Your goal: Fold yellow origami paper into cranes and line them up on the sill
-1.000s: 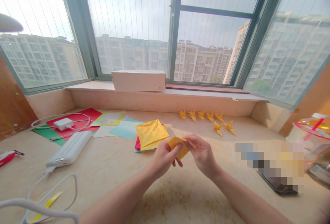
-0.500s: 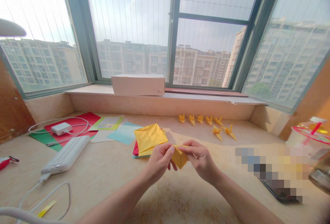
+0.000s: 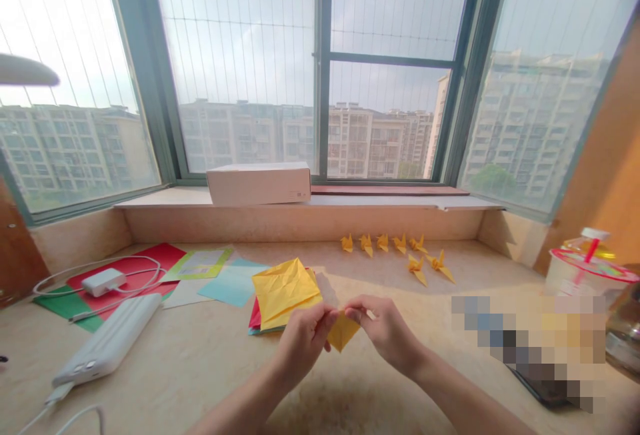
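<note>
Where the left side of the worktop begins, a long white power bank (image 3: 110,340) lies slantwise, smooth and rounded, and just beyond it a boxy white charger (image 3: 103,281) sits among looping cable (image 3: 75,258) on a flat red sheet (image 3: 173,255), a green sheet (image 3: 63,305) peeking out below. Moving right, a yellow-green bordered sheet (image 3: 197,265) and a pale blue sheet (image 3: 233,283) fan across, with a plain white box (image 3: 260,186) up on the sill (image 3: 165,197). Next, crowding close behind the left hand, comes a paper stack (image 3: 283,295), its top square yellow and creased all over. And here's the left hand (image 3: 306,338), angled in from below, thumb and bent fingers pinching one upper side of the folded yellow paper (image 3: 343,336), held pointed end down between the hands, a centre crease showing. Over on its other side, the right hand (image 3: 385,328) mirrors that, thumb and forefinger gripping the edge, remaining fingers curled. Beyond, seven small yellow paper cranes (image 3: 383,242) stand sharp-winged, five in a row, two nearer. Far right: a dark-edged slab (image 3: 543,391), mostly blurred out, then a red-rimmed cup (image 3: 565,275) with a red straw (image 3: 590,251).
</note>
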`<state>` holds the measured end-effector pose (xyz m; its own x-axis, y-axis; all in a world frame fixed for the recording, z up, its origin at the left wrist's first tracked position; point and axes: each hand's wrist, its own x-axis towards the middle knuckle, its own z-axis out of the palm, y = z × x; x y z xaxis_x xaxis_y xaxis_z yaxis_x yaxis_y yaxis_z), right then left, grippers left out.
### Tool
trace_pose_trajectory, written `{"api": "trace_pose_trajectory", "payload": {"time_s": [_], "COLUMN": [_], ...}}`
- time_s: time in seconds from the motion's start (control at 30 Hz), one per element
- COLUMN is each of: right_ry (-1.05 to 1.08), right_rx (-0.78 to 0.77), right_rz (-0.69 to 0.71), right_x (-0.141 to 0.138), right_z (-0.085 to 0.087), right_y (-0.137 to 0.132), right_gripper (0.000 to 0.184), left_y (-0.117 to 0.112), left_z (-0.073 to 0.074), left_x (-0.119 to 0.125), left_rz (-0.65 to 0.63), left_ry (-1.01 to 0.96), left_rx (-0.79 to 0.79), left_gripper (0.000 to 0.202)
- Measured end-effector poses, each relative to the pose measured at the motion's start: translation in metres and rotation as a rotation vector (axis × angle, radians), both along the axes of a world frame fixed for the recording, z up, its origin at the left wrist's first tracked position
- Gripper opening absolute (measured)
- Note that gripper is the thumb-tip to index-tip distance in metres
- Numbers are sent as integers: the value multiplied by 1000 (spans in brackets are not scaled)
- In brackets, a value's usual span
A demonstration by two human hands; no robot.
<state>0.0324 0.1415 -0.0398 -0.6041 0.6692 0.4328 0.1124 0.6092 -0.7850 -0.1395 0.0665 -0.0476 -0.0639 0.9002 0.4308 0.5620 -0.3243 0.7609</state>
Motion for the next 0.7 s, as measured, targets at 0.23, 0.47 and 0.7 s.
{"api": "trace_pose_trajectory", "payload": {"time_s": [0.23, 0.47, 0.7], "right_ry": [21, -36, -2], "right_rx": [138, 106, 66], "right_rz": [-76, -1, -25], "right_x": [0, 0, 0], "right_z": [-2, -6, -4], "right_y": [2, 1, 0], "right_gripper": [20, 15, 20], "left_y": [0, 2, 4], "left_z": [1, -2, -10], "left_x": [0, -5, -6], "left_rz": [-28, -10, -49], "left_ry": [5, 4, -81], "left_rx": [-59, -73, -64], "left_gripper": [34, 35, 36]}}
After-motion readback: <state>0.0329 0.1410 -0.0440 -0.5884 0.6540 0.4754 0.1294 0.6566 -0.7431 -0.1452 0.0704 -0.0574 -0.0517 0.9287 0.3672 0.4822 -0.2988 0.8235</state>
